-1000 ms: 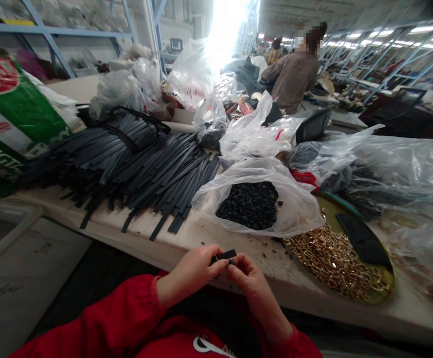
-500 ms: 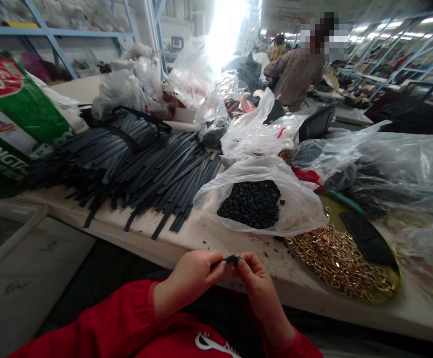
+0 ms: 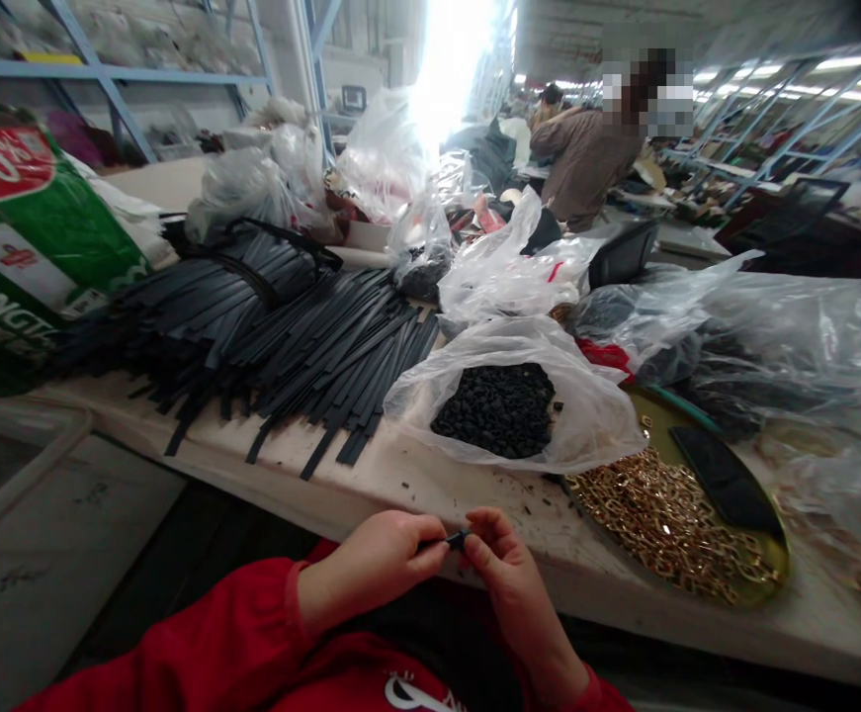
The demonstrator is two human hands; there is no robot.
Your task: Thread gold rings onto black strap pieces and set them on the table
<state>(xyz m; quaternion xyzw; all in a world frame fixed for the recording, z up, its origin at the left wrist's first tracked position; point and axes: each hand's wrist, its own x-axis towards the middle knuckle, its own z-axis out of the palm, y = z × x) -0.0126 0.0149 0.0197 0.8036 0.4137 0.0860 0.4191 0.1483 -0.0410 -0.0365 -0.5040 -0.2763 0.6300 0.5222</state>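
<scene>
A small, thin black strap piece (image 3: pixel 457 539), seen nearly edge-on and lying roughly level, is pinched between both hands' fingertips just before the table edge.

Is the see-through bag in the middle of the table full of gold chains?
No, the clear bag holds small black pieces, while the gold chains lie beside it on a round tray.
</scene>
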